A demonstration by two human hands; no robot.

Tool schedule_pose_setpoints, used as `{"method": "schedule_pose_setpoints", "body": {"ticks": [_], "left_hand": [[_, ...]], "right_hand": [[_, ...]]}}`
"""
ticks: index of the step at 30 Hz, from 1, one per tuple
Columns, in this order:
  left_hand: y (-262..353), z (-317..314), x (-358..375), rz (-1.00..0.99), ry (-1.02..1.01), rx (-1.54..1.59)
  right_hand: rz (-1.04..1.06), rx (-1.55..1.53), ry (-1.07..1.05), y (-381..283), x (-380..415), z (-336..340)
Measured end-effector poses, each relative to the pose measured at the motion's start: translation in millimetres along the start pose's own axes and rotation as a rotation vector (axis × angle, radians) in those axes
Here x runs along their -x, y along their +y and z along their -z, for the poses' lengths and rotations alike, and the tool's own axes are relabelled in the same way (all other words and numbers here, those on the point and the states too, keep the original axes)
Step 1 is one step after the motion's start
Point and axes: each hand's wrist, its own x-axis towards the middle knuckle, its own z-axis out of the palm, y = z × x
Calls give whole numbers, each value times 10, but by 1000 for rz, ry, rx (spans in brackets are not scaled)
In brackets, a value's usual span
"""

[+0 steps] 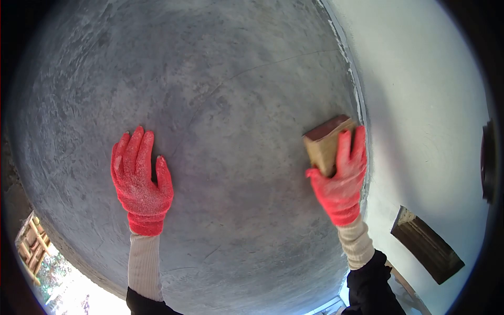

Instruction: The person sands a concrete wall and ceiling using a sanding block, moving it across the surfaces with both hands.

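My left hand (142, 176), in a dusty red glove with a cream cuff, lies flat on the grey plastered surface (236, 157), fingers slightly apart and holding nothing. On the right, my right hand (341, 178) wears a matching red glove. Its thumb and fingers are wrapped round a tan block (323, 149) with a dark reddish-brown edge, which rests against the grey surface close to its right-hand border. Part of the block is hidden by the glove.
A pale wall (420, 105) meets the grey surface along a rough seam at the right. A dark rectangular recess (428, 244) is in that wall. At the lower left, a wooden frame structure (34, 244) shows beside bright daylight.
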Motion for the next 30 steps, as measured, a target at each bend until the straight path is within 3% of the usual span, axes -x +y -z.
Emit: {"method": "schedule_pose_setpoints", "body": {"ticks": [2, 4, 5, 7, 8, 10, 12, 15, 16, 18, 20, 22, 26, 28, 29, 30], "left_hand": [[-1, -11, -17, -2, -9, -4], [-12, -22, -12, -19, 11, -10], [-4, -22, -7, -20, 4, -12], [-17, -17, -7, -21, 3, -6], [-19, -11, -9, -22, 4, -12], [-17, -10, -12, -24, 3, 14], [-13, -12, -12, -22, 7, -1], [-8, -12, -13, -15, 3, -4], [2, -12, -12, -7, 3, 0], [-2, -15, -5, -10, -2, -10], [3, -18, -14, -15, -5, -18], [6, -10, -18, -10, -6, -21], [-4, -1, -19, -7, -10, -14], [-11, -6, -16, -16, 4, 18], [-12, -8, -21, -17, 10, 11], [-6, -10, -22, -15, 11, 6]], "right_hand": [[113, -121, -114, -307, 255, 57], [325, -168, -441, -631, 574, 152], [323, -174, -446, -641, 705, 109], [707, -343, -443, -623, 948, -107], [709, -348, -439, -589, 871, -52], [337, -195, -384, -380, 548, 116], [153, -197, -85, -167, 274, 36], [-13, -131, 37, 195, 122, -157], [-33, -67, -12, 24, 79, -88], [133, -121, -47, -281, 296, -22], [248, -145, -401, -654, 619, 115], [751, -270, -512, -801, 863, -64], [578, -278, -582, -684, 572, 94], [307, -238, -309, -471, 448, 77], [311, -241, -302, -359, 367, 16], [162, -223, -137, -252, 291, -55]]}}
